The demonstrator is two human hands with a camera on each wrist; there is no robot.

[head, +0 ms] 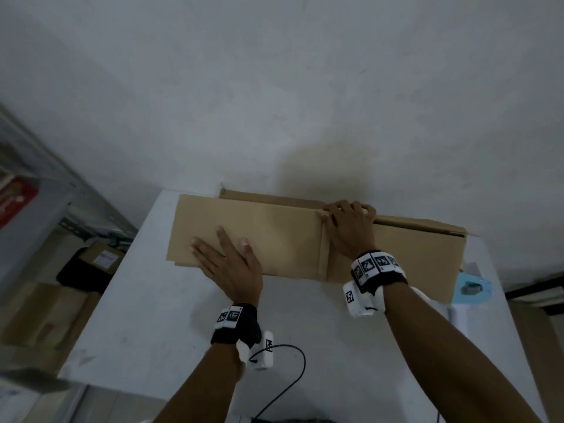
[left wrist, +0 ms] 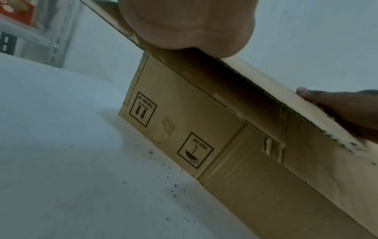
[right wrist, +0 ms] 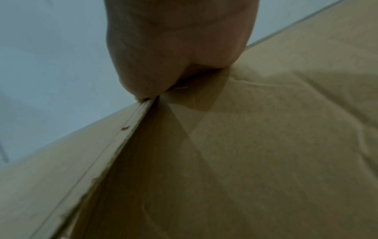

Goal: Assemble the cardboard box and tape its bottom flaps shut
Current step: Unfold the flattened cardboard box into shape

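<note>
The left hand (head: 230, 267), nearest the head camera, lies flat with straight, spread fingers (head: 224, 238) pressing on the left top flap of the cardboard box (head: 250, 236). The box stands on the white table (head: 171, 331), pushed back against the wall. The right hand (head: 351, 227) reaches over the far edge by the seam between the flaps, its fingers (head: 355, 206) curled round that edge. In the left wrist view the box's side (left wrist: 184, 129) shows inverted "THIS WAY UP" and "KEEP DRY" marks.

My brown cardboard box (head: 274, 236) stands on the white worktop (head: 171, 315) against the wall, its flaps folded flat on top, printed "KEEP DRY" and "THIS WAY UP" marks upside down.
</note>
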